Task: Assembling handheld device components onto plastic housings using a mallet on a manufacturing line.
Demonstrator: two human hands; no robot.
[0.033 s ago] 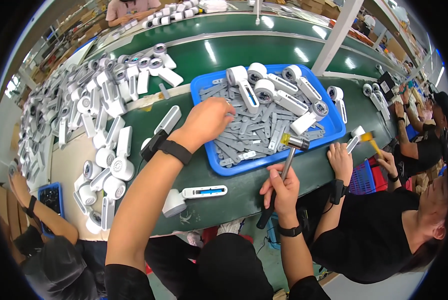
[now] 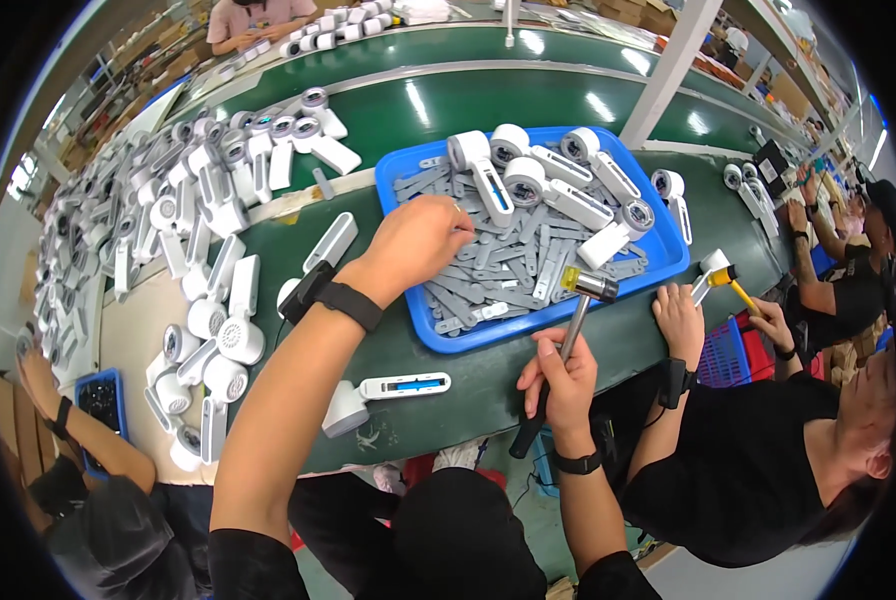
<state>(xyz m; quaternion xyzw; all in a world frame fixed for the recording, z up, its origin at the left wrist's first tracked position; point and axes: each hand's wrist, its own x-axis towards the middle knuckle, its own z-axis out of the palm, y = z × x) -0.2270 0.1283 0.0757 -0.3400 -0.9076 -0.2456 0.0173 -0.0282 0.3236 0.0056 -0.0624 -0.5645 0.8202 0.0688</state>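
Note:
My left hand [image 2: 415,243] is over the left side of a blue tray [image 2: 423,328], fingers curled down among flat grey plastic strips [image 2: 513,262]. What its fingertips hold, if anything, is hidden. In my right hand [image 2: 565,382] is a hammer [image 2: 574,325] with a black grip, metal shaft and a clear yellow face on its head, raised near the tray's front edge. Several white handheld fan bodies [image 2: 571,205] lie on top of the strips. Between my forearms, on the green bench, lies another white fan body [image 2: 405,387] with a blue strip in its handle slot.
A large heap of white fan bodies [image 2: 193,180] covers the left side. One long white piece [image 2: 330,240] lies beside my left wrist. To my right, a co-worker holds a yellow hammer [image 2: 736,283] at a white part. A white post [image 2: 673,75] rises behind the tray.
My hands have barely moved; the right still holds the hammer. The co-worker's yellow hammer has shifted slightly left toward the white part.

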